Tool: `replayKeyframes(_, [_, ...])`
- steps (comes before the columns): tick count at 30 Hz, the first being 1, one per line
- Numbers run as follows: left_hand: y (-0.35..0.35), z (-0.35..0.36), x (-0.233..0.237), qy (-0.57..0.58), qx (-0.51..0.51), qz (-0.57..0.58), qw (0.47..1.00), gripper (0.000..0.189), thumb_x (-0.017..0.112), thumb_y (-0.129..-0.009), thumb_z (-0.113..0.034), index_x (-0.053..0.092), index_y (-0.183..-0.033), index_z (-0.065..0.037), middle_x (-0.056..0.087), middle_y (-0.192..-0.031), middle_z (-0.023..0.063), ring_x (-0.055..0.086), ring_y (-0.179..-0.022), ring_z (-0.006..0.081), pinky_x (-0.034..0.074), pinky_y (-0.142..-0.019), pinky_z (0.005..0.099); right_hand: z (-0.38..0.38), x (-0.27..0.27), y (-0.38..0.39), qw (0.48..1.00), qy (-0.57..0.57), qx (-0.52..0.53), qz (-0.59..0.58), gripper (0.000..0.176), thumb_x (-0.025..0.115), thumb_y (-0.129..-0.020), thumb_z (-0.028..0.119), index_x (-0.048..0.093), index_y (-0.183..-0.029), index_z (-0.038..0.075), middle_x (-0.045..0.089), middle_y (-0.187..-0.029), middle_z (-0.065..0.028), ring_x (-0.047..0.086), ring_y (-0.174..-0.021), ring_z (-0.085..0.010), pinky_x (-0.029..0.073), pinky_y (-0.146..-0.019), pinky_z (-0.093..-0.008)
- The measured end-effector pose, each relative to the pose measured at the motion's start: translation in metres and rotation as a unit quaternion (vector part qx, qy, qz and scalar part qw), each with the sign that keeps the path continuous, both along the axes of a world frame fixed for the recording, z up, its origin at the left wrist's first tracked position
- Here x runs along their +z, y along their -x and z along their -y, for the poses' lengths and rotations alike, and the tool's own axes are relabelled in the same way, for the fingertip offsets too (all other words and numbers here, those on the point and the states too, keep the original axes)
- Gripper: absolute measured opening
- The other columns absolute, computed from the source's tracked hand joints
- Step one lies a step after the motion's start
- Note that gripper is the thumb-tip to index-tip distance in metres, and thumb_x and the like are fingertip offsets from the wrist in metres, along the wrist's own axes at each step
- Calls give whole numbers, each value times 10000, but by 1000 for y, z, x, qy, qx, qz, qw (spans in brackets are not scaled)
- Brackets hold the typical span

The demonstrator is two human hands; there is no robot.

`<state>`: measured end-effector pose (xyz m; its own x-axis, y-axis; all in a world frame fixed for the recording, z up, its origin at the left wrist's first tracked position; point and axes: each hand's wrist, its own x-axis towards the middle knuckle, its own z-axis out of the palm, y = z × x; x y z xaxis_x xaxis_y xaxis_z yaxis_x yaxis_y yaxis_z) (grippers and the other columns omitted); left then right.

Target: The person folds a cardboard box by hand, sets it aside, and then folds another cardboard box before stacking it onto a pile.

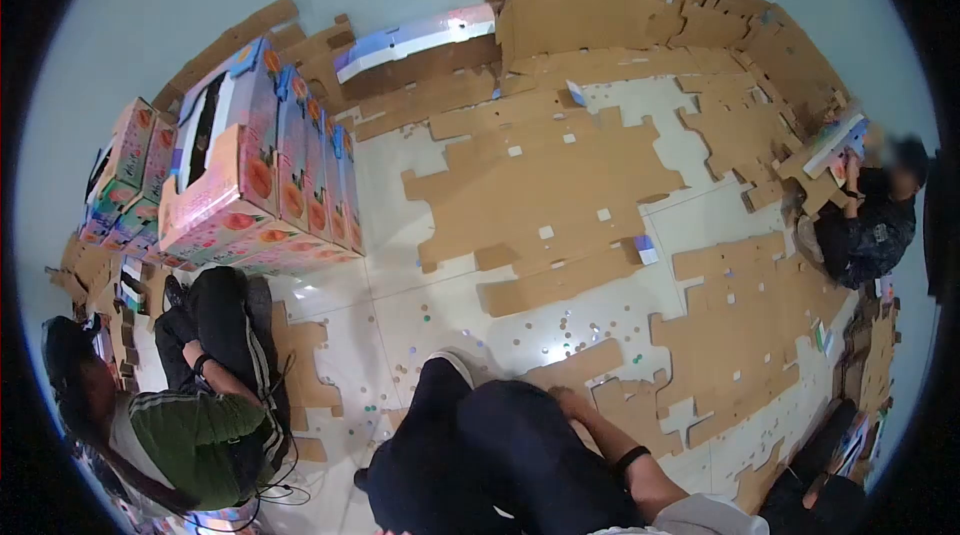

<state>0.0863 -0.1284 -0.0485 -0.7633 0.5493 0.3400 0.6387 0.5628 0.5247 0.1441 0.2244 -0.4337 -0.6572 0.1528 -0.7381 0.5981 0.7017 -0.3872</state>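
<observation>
My right hand (570,402) is beside my right knee, at the near edge of a flat brown cardboard piece (608,357). Its fingers are too small and unclear to make out, and whether it touches the cardboard cannot be told. A dark band circles my right wrist. My left hand does not show. My legs (520,445) in dark trousers are bent in front of me, and a light shoe (452,367) shows past them. Small round cardboard bits (565,327) lie scattered on the tiles just ahead.
Tall printed cartons (240,175) stand at the left, near a seated person in green (200,435). Large flattened cardboard sheets (540,185) cover much of the floor. Another person (870,225) sits at the far right, holding a printed carton (835,145). Cardboard leans along the back wall.
</observation>
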Motion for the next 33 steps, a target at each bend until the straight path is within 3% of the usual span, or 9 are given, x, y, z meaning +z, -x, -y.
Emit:
replayKeyframes(2, [2,-9,9,-8,4,5,1000,352,440,-838,-156,696,-1069,-82,455,-1295,208,383,-1231,387,264,-1054,488,13,42,-6,997,54,48,34,505,458,-885,419,458,-1303,136,579,-1173,-209,566,-1078,-366,461,-903,-456])
replayKeyframes(12, [-14,-31,24,-19,11,37,999,396,466,-823,-52,619,-1187,-73,460,-1327,206,393,-1255,364,272,-1068,453,-61,18,-57,993,-56,-41,-95,346,514,-856,330,583,-1070,66,640,-946,-199,614,-916,-386,479,-789,-474])
replayKeyframes(15, [1,-50,14,-243,165,188,937,406,619,-801,-249,595,-1172,-85,438,-1308,242,376,-1239,398,239,-1063,514,-113,-29,-55,986,-44,-59,-146,323,510,-816,300,578,-1075,120,618,-1036,-192,588,-930,-372,482,-795,-483])
replayKeyframes(16, [20,-56,6,-272,194,224,915,389,572,-808,-151,562,-1190,-77,500,-1218,180,448,-1136,314,317,-991,435,-129,-26,-52,974,-86,-78,-197,313,509,-809,299,584,-1064,132,606,-1062,-190,576,-972,-368,480,-814,-483])
replayKeyframes(18, [74,-67,-25,-292,188,306,887,381,506,-851,-55,472,-1231,-44,556,-1095,119,528,-982,207,407,-894,329,-133,79,-19,938,-170,-192,-233,359,541,-787,235,587,-1136,166,594,-1093,-168,566,-1011,-348,486,-829,-458])
replayKeyframes(25, [235,-140,-237,-96,98,432,891,455,593,-856,-141,414,-1264,-46,589,-1083,112,596,-884,183,482,-761,317,-243,69,36,892,-317,-229,-228,542,614,-745,107,548,-1266,241,410,-1374,-170,435,-1207,-383,400,-954,-496])
replayKeyframes(27, [266,-172,-299,-71,143,598,785,545,651,-822,-214,416,-1286,-53,602,-1104,127,600,-896,182,473,-731,301,-259,53,43,874,-347,-243,-236,541,610,-773,137,528,-1292,267,314,-1451,-179,343,-1288,-402,356,-984,-535])
replayKeyframes(29, [272,-221,-327,-41,193,610,767,635,677,-803,-266,392,-1319,-31,620,-1101,123,602,-899,177,454,-681,288,-280,45,51,871,-360,-242,-229,546,617,-788,154,511,-1312,269,283,-1469,-176,310,-1313,-397,337,-998,-541])
replayKeyframes(33, [270,-273,-390,-35,109,651,751,519,675,-821,-278,506,-1218,10,655,-895,70,575,-751,135,426,-609,261,-311,19,54,920,-334,-103,-175,548,617,-828,203,465,-1348,281,304,-1461,-187,338,-1307,-389,310,-1027,-527])
